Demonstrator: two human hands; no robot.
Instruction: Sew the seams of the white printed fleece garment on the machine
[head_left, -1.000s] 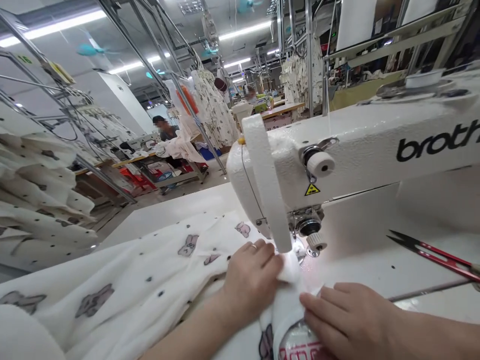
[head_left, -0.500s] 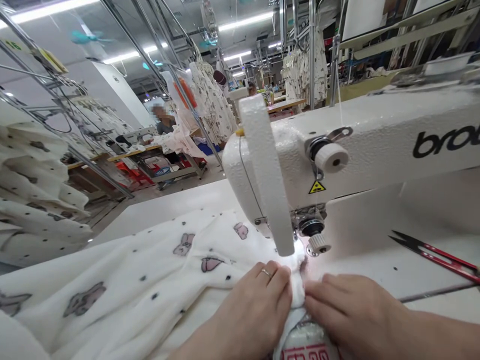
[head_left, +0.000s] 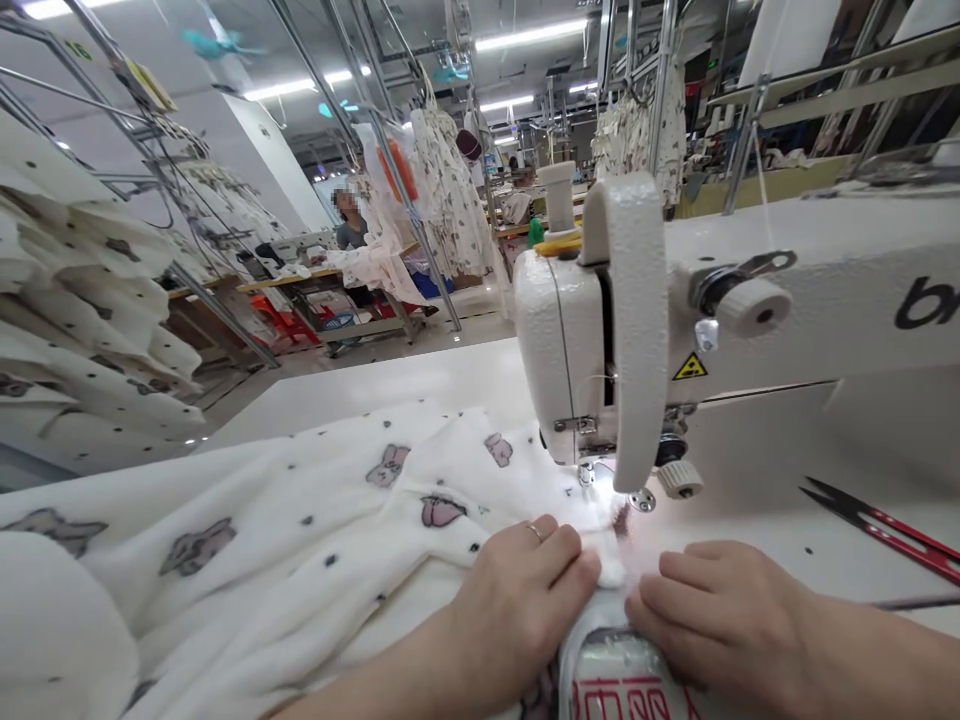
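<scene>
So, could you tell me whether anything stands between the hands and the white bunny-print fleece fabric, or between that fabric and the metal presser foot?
Nothing visible does: the left hand and right hand lie directly on the white bunny-print fleece fabric, which reaches the metal presser foot.

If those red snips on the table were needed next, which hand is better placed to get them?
Probably the right hand. It rests on the white printed fabric on the same side as the red-handled thread snips, while the left hand lies farther away, beyond it.

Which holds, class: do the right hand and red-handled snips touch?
Apart: the head view shows white table between the right hand and the red-handled snips.
</scene>
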